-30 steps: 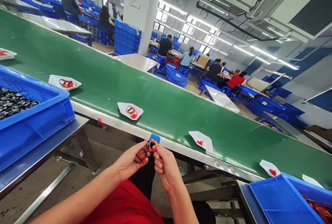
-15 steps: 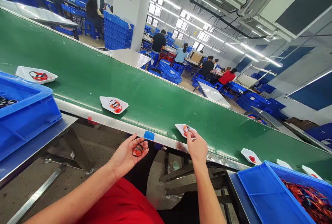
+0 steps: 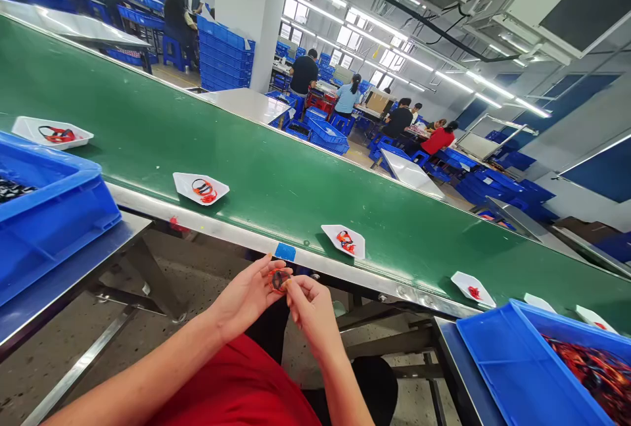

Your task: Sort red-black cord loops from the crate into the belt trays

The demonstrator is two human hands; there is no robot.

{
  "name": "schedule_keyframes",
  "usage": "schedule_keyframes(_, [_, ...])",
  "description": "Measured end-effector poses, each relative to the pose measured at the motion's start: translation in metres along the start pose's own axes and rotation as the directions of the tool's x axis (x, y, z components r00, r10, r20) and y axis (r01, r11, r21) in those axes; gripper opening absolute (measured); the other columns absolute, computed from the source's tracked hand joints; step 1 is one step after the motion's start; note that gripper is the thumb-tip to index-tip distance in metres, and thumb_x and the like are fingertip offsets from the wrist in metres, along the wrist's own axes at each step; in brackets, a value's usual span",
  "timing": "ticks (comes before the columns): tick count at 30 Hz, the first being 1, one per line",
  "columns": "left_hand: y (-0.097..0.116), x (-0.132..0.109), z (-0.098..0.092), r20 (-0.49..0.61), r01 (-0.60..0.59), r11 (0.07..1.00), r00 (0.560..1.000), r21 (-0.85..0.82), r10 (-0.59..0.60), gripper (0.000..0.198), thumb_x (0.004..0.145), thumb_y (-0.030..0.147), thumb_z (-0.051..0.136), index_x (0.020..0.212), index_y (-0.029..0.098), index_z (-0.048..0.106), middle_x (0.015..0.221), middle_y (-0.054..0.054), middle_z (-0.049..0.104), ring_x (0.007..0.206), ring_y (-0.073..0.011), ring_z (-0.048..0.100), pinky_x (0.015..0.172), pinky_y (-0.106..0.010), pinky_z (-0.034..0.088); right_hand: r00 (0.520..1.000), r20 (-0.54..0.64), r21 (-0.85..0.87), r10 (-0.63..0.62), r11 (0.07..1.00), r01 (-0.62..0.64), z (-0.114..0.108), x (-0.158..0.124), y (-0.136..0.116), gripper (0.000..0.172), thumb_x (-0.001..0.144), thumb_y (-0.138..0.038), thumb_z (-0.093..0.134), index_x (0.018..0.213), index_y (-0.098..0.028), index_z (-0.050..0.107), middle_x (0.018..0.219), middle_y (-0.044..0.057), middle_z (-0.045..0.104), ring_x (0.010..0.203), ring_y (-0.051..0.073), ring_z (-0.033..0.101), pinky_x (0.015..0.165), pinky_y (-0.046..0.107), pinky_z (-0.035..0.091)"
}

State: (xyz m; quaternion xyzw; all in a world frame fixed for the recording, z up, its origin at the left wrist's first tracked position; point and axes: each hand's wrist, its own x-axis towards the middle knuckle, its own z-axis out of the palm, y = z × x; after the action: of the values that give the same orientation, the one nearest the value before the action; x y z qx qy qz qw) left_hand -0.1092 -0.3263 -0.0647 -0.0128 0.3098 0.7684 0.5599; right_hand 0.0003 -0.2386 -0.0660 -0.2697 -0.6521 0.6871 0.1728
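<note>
Orange-and-black loop [image 3: 279, 280] pinched between left hand [image 3: 245, 296] and right hand [image 3: 311, 311].

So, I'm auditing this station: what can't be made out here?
Head view only:
- red-and-black part: mostly hidden by the fingers of the left hand and right hand
- right crate contents: cut off by the frame edge
- left crate contents: hidden by its wall
- tray pieces: too small to identify
</note>
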Motion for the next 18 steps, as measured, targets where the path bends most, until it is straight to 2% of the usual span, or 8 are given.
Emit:
schedule_keyframes(3, [-0.002, -0.003, 0.000, 0.067, 0.016, 1.000, 0.998, 0.012, -0.017, 0.021, 0.085, 0.026, 0.055, 0.096, 0.011, 0.065, 0.100, -0.010, 0.066, 0.095, -0.0192, 0.061, 0.088, -0.033, 0.049, 0.988, 0.019, 0.381, 0.151, 0.913, -0.147, -0.008, 0.000, 0.003, 0.029, 0.073, -0.042, 0.069, 0.078, -0.015, 0.060, 0.059, -0.006, 0.047, 0.038, 0.001, 0.027, 0.034, 0.015, 0.018])
schedule_keyframes(6, [-0.003, -0.003, 0.000, 0.095, 0.031, 0.999, 0.995, 0.026, -0.033, 0.019, 0.085, 0.023, 0.056, 0.097, 0.011, 0.065, 0.103, -0.010, 0.065, 0.098, -0.0197, 0.060, 0.092, -0.034, 0.048, 0.975, 0.035, 0.562, 0.218, 0.803, -0.199, -0.012, -0.001, 0.004, 0.031, 0.067, -0.038, 0.075, 0.078, -0.014, 0.059, 0.059, -0.006, 0.046, 0.039, -0.001, 0.025, 0.034, 0.011, 0.017])
schedule_keyframes(13, [-0.003, -0.005, 0.002, 0.083, 0.036, 0.999, 0.996, 0.032, -0.038, 0.017, 0.082, 0.018, 0.057, 0.096, 0.012, 0.066, 0.104, -0.010, 0.066, 0.098, -0.0195, 0.062, 0.094, -0.035, 0.048, 0.954, 0.084, 0.699, 0.288, 0.666, -0.263, -0.015, -0.001, 0.009, 0.027, 0.066, -0.031, 0.077, 0.079, -0.012, 0.061, 0.059, -0.006, 0.045, 0.039, -0.001, 0.025, 0.032, 0.008, 0.020])
schedule_keyframes(18, [-0.001, -0.009, 0.007, 0.085, 0.039, 0.999, 0.996, 0.027, -0.042, 0.024, 0.085, 0.021, 0.053, 0.105, 0.010, 0.063, 0.111, -0.015, 0.064, 0.105, -0.0229, 0.060, 0.097, -0.037, 0.047, 0.937, 0.155, 0.748, 0.314, 0.582, -0.318, -0.016, 0.001, 0.013, 0.030, 0.066, -0.027, 0.078, 0.085, -0.009, 0.063, 0.058, -0.007, 0.045, 0.038, -0.003, 0.026, 0.031, 0.006, 0.020])
